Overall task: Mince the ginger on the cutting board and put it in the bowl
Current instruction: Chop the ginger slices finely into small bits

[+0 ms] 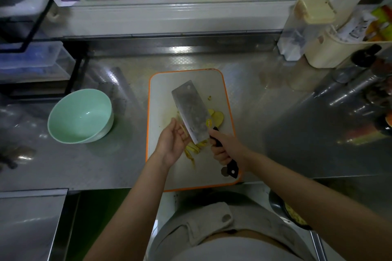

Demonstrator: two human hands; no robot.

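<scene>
Ginger: cut strips [194, 150] lie in a loose heap on the near half of the cutting board, under the heel of the blade; a few flat slices [218, 118] lie on the board's right side, partly hidden by the blade.
Cutting board [161, 91]: white with an orange rim, on the steel worktop [275, 133], its near edge at the worktop's front.
Cleaver [191, 110]: lifted over the board and tilted, its broad flat facing up, its tip pointing away from the person.
Right hand [227, 146]: fingers wrapped tight round the cleaver's black handle [230, 165].
Left hand [171, 142]: palm turned up, fingers loose and nearly straight, gripping nothing. The fingertips are right beside the blade's cutting edge; I cannot tell whether they touch it. A pale strip seems to lie on them.
Bowl [63, 104]: mint green, upright, on the worktop to the left of the board, apart from it; no ginger in it.
Back right: cream-lidded containers [314, 12] against the wall.
Back left: a black rack [31, 27] holding clear boxes.
</scene>
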